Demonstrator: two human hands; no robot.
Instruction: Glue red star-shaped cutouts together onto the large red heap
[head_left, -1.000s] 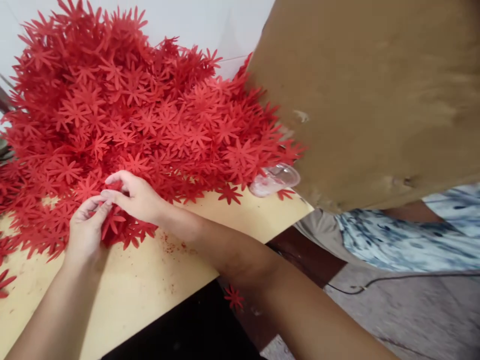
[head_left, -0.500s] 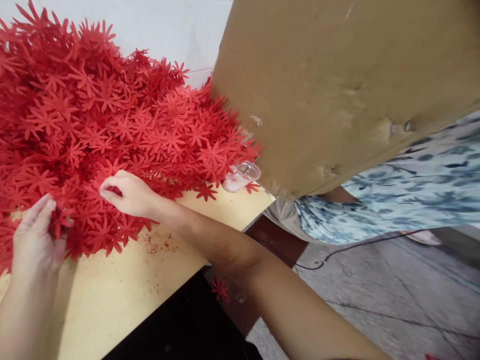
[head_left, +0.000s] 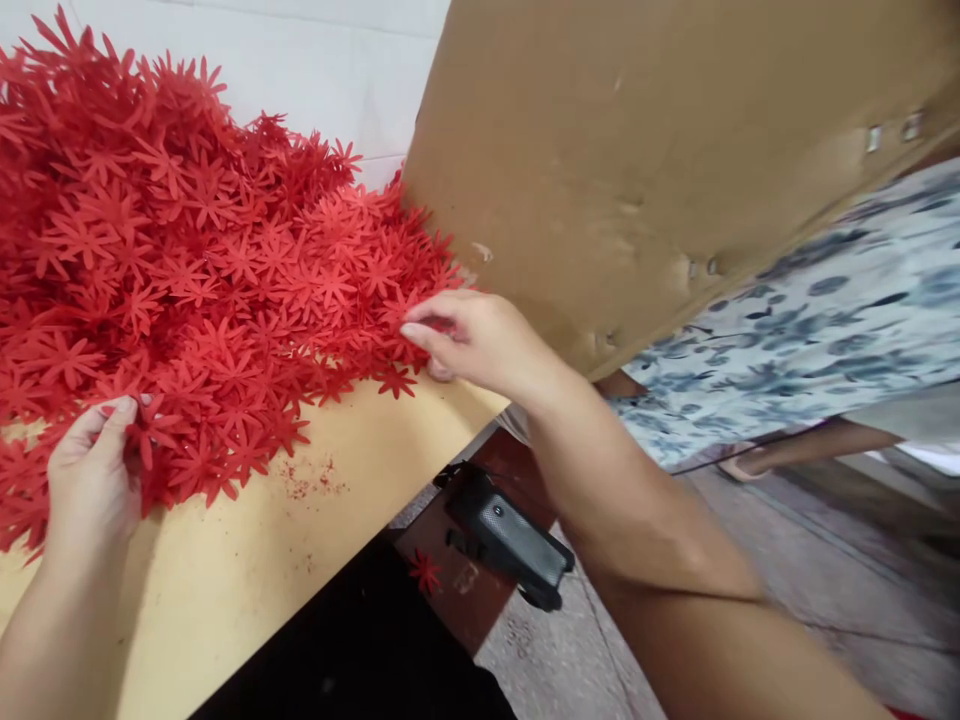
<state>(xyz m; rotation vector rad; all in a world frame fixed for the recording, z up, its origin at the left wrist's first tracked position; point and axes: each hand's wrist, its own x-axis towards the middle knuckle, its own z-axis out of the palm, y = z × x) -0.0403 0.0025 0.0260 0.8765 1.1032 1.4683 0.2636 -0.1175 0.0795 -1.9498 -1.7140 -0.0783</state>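
The person's left hand [head_left: 97, 480] pinched a red flower [head_left: 154, 430] between thumb and finger, at the near left side of a big heap of red flowers [head_left: 225, 240]. The right hand [head_left: 480, 335] was at the right end of the heap, its thumb and finger bent close to each other. It was hard to tell if they met or had anything tiny between them.

The petals looked thin and soft, so a light pinch near the middle seemed best. Holding just one, clear of the heap, would likely help keep its petals from catching on the others.

The heap sat on a pale yellow table [head_left: 247, 560], with little red crumbs [head_left: 315, 480] on the bare part. A white wall [head_left: 337, 80] stood on the far side. To the right was a big brown board [head_left: 637, 150], with blue and white cloth [head_left: 787, 320] below it. Past the table's near edge were a black boxy thing [head_left: 517, 530], a loose red flower [head_left: 424, 571] and a gray floor [head_left: 795, 530].
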